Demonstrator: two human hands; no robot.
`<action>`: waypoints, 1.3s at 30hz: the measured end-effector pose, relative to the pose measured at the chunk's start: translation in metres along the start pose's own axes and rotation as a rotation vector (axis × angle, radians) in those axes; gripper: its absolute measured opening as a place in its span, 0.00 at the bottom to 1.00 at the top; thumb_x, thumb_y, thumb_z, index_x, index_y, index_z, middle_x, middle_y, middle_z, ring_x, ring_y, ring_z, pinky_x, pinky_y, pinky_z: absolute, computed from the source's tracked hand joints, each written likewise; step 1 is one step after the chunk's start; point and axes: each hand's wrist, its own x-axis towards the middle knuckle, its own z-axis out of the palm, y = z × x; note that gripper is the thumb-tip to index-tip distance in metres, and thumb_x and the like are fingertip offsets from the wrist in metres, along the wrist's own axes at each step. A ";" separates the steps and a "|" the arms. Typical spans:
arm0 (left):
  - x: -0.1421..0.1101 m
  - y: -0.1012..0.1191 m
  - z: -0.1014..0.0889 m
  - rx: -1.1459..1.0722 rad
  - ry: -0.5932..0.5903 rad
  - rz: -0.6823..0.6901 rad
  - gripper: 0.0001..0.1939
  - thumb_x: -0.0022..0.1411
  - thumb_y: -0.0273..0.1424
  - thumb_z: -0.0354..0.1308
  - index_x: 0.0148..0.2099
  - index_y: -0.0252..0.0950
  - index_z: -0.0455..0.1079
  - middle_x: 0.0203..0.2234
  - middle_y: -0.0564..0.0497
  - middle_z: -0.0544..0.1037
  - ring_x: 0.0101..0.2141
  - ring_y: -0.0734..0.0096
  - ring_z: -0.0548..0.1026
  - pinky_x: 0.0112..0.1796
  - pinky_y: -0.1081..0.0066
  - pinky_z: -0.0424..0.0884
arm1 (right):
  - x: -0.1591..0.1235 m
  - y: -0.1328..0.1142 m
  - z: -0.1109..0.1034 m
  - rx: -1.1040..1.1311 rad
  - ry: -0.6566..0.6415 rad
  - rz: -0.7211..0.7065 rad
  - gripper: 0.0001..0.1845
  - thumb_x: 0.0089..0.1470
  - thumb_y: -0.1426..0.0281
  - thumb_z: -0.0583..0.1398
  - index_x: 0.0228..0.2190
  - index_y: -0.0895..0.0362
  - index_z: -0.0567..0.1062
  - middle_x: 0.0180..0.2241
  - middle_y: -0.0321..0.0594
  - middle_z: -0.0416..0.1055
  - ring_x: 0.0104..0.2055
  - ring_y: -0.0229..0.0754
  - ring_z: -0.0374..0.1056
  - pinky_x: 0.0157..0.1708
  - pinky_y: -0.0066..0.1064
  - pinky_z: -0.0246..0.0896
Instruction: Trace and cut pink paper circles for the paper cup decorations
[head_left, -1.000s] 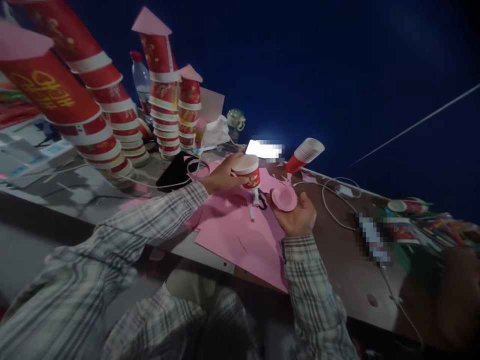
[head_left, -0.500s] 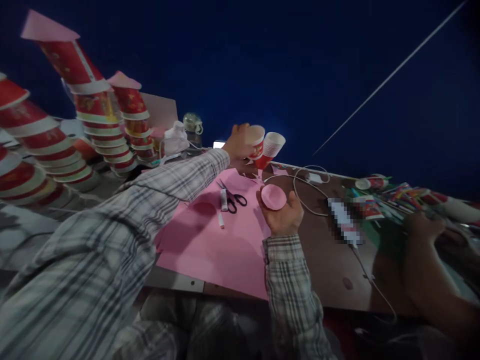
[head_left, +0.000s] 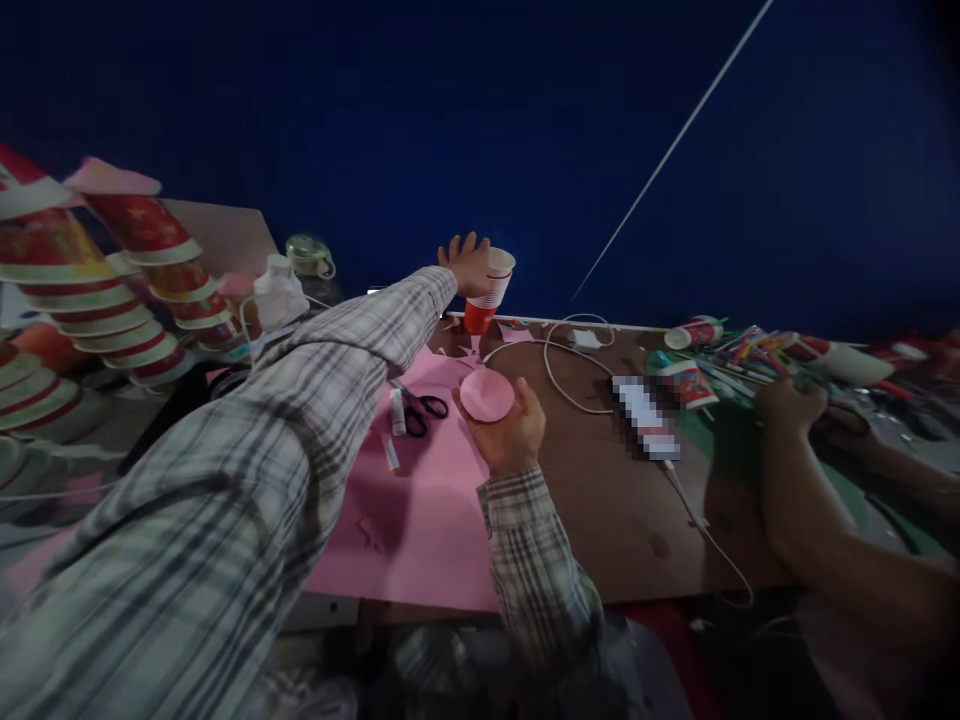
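My left hand (head_left: pixel 466 266) is stretched out at the table's far edge, fingers spread, beside a stack of paper cups (head_left: pixel 493 285). Its palm side is against or very near the stack, partly hiding it. Low in front of me, my right hand (head_left: pixel 510 432) is palm up and holds a round pink paper circle (head_left: pixel 487 395) on its fingers. Black-handled scissors (head_left: pixel 426 412) lie on a large pink paper sheet (head_left: pixel 427 530), next to a white glue stick (head_left: pixel 397 412) and its separate narrow white piece (head_left: pixel 391 455).
Towers of red and white cups (head_left: pixel 112 320) lean at the left, near a white bottle (head_left: pixel 279 290) and a clear jar (head_left: pixel 310 258). A phone (head_left: pixel 645 418) with a cable lies right of centre. Another person's arm (head_left: pixel 806 490) works at the right beside scattered pens (head_left: pixel 750 352).
The separate cup that my left hand held is now in the stack, and those fingers have spread. My right hand still holds the pink circle. The view has swung right.
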 end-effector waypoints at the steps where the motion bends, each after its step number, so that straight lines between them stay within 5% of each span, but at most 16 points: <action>1: -0.004 -0.002 -0.003 -0.025 0.034 0.007 0.46 0.56 0.27 0.65 0.72 0.33 0.47 0.72 0.40 0.44 0.70 0.44 0.40 0.65 0.40 0.38 | 0.000 0.000 0.001 0.002 0.004 0.001 0.19 0.59 0.57 0.53 0.41 0.58 0.73 0.35 0.43 0.78 0.43 0.49 0.74 0.50 0.57 0.70; 4: -0.031 -0.018 -0.023 -0.081 0.186 0.071 0.26 0.68 0.28 0.53 0.66 0.32 0.59 0.68 0.43 0.56 0.67 0.61 0.51 0.66 0.52 0.46 | 0.001 -0.002 0.000 0.016 0.032 0.000 0.19 0.61 0.58 0.51 0.41 0.59 0.73 0.34 0.43 0.78 0.42 0.48 0.74 0.50 0.57 0.69; 7: -0.088 -0.055 -0.041 -0.316 0.206 0.187 0.16 0.73 0.30 0.44 0.51 0.32 0.72 0.41 0.50 0.80 0.43 0.73 0.73 0.55 0.62 0.65 | 0.002 -0.003 -0.001 0.024 0.031 0.002 0.20 0.61 0.58 0.50 0.41 0.58 0.73 0.34 0.42 0.78 0.42 0.48 0.74 0.50 0.57 0.69; 11: -0.195 -0.125 -0.040 -0.331 0.247 0.115 0.12 0.68 0.27 0.48 0.47 0.35 0.72 0.20 0.57 0.71 0.24 0.73 0.69 0.36 0.68 0.70 | 0.003 0.005 -0.005 -0.003 -0.035 0.032 0.23 0.61 0.58 0.49 0.45 0.61 0.73 0.37 0.47 0.79 0.41 0.49 0.75 0.45 0.51 0.73; 14: -0.263 -0.170 -0.028 -0.378 0.324 -0.006 0.13 0.69 0.30 0.46 0.48 0.36 0.70 0.18 0.58 0.67 0.21 0.73 0.68 0.30 0.69 0.69 | 0.003 0.015 -0.009 -0.032 -0.087 0.063 0.23 0.58 0.59 0.52 0.47 0.61 0.72 0.40 0.50 0.78 0.42 0.51 0.76 0.42 0.51 0.74; 17: -0.301 -0.196 -0.016 -0.362 0.399 -0.078 0.12 0.68 0.32 0.49 0.46 0.34 0.71 0.18 0.56 0.68 0.20 0.72 0.67 0.26 0.69 0.66 | 0.002 0.025 -0.012 -0.081 -0.076 0.065 0.23 0.56 0.59 0.53 0.48 0.60 0.71 0.40 0.50 0.78 0.41 0.53 0.77 0.39 0.51 0.75; 20: -0.317 -0.200 -0.006 -0.324 0.405 -0.034 0.10 0.64 0.34 0.55 0.34 0.35 0.74 0.22 0.52 0.75 0.26 0.68 0.72 0.40 0.60 0.71 | 0.001 0.032 -0.010 -0.115 -0.038 0.052 0.25 0.57 0.58 0.53 0.49 0.61 0.70 0.41 0.52 0.78 0.42 0.53 0.77 0.37 0.50 0.76; 22: -0.319 -0.197 0.002 -0.307 0.410 0.013 0.10 0.65 0.33 0.54 0.36 0.36 0.76 0.30 0.49 0.80 0.35 0.65 0.76 0.50 0.57 0.68 | 0.000 0.034 -0.005 -0.145 -0.023 0.056 0.26 0.56 0.58 0.52 0.50 0.62 0.69 0.41 0.53 0.78 0.41 0.54 0.77 0.36 0.50 0.77; 28: -0.308 -0.184 0.025 -0.190 0.353 0.285 0.14 0.66 0.26 0.51 0.47 0.35 0.77 0.37 0.43 0.79 0.41 0.61 0.74 0.49 0.59 0.69 | 0.000 0.040 0.010 -0.229 -0.136 0.056 0.25 0.58 0.56 0.51 0.48 0.60 0.71 0.43 0.53 0.77 0.45 0.54 0.77 0.39 0.54 0.76; 39: -0.303 -0.191 0.046 -0.192 0.306 0.277 0.11 0.70 0.29 0.52 0.47 0.38 0.76 0.39 0.49 0.83 0.39 0.67 0.79 0.64 0.47 0.50 | 0.013 0.046 -0.007 -0.221 -0.130 0.092 0.29 0.58 0.52 0.51 0.50 0.60 0.72 0.45 0.52 0.77 0.48 0.53 0.76 0.42 0.52 0.77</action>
